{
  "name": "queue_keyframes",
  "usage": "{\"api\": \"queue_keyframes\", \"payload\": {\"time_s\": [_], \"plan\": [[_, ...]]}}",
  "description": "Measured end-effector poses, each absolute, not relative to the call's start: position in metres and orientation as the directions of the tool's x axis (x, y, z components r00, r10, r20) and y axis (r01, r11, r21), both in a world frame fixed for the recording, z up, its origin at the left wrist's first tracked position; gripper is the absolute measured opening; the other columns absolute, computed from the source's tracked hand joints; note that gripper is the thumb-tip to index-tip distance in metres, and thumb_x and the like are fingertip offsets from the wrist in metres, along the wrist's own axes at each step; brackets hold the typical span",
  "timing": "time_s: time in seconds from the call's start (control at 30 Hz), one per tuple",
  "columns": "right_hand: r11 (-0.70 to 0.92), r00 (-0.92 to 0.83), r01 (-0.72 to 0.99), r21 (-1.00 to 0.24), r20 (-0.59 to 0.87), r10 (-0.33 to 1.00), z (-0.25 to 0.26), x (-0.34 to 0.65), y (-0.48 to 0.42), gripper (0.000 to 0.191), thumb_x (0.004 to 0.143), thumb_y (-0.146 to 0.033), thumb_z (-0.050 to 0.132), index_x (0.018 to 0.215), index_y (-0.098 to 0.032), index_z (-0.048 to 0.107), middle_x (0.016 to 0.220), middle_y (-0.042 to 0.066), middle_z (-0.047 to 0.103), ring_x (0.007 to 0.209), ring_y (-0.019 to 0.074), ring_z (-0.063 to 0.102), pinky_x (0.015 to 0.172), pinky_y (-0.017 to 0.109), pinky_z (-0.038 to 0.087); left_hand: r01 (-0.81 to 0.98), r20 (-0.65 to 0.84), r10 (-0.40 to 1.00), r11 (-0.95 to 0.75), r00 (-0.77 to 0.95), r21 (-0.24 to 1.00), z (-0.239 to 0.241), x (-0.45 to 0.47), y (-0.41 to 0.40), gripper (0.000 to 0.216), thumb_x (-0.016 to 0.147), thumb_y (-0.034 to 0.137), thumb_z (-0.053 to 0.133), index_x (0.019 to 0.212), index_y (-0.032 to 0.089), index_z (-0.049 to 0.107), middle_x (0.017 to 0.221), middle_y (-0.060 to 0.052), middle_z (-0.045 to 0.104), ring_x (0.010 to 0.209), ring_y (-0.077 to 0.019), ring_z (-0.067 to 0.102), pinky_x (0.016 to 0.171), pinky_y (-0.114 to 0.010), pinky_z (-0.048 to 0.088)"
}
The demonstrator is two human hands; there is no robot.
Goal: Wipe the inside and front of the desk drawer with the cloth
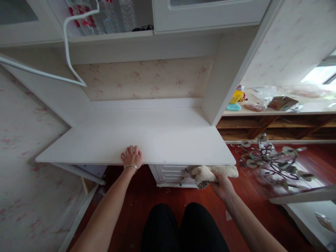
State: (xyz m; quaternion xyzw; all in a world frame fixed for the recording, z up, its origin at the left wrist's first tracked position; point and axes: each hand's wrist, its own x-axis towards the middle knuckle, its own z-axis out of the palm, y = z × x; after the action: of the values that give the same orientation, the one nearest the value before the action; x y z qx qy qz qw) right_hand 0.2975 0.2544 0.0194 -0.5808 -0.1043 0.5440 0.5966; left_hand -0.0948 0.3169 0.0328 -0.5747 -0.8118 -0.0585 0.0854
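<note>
My left hand (132,157) rests on the front edge of a white desk top (157,134), fingers lying flat on the surface, a bracelet on the wrist. My right hand (222,182) is lower, just under the desk's front right edge, closed round a crumpled whitish cloth (210,172). The cloth hangs in front of a small white drawer unit (170,174) beneath the desk. My legs in black trousers (183,227) show at the bottom.
A white cable (67,52) loops down from the shelf above. Bottles stand on the upper shelf (105,15). A chandelier (273,162) lies on the red wooden floor to the right. A side ledge (301,106) holds bags and a box.
</note>
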Motion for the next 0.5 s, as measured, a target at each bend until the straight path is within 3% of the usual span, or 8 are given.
{"api": "queue_keyframes", "payload": {"time_s": [0.23,0.5], "plan": [[-0.419,0.075,-0.595,-0.685,-0.567,0.820,0.104,0.265,0.222,0.037,0.063,-0.013,0.067,0.099,-0.014,0.063,0.087,0.008,0.067,0.078,0.0234,0.064,0.063,0.033,0.055,0.940,0.184,0.923,0.339,-0.337,0.022,0.035,-0.095,0.315,0.044,0.091,0.036,0.026,0.126,0.026,0.050,0.141,-0.009,0.041,0.130,-0.0274,0.032,0.103,-0.055,0.023],[-0.525,-0.338,-0.442,-0.727,-0.407,0.848,0.179,0.208,0.282,0.035,0.072,-0.025,0.058,0.102,-0.007,0.062,0.080,0.012,0.066,0.083,0.0262,0.064,0.074,0.041,0.051,0.938,0.196,0.918,0.344,-0.345,0.043,0.038,-0.093,0.311,0.044,0.090,0.035,0.028,0.126,0.026,0.050,0.142,-0.010,0.040,0.131,-0.0271,0.031,0.104,-0.055,0.021]]}}
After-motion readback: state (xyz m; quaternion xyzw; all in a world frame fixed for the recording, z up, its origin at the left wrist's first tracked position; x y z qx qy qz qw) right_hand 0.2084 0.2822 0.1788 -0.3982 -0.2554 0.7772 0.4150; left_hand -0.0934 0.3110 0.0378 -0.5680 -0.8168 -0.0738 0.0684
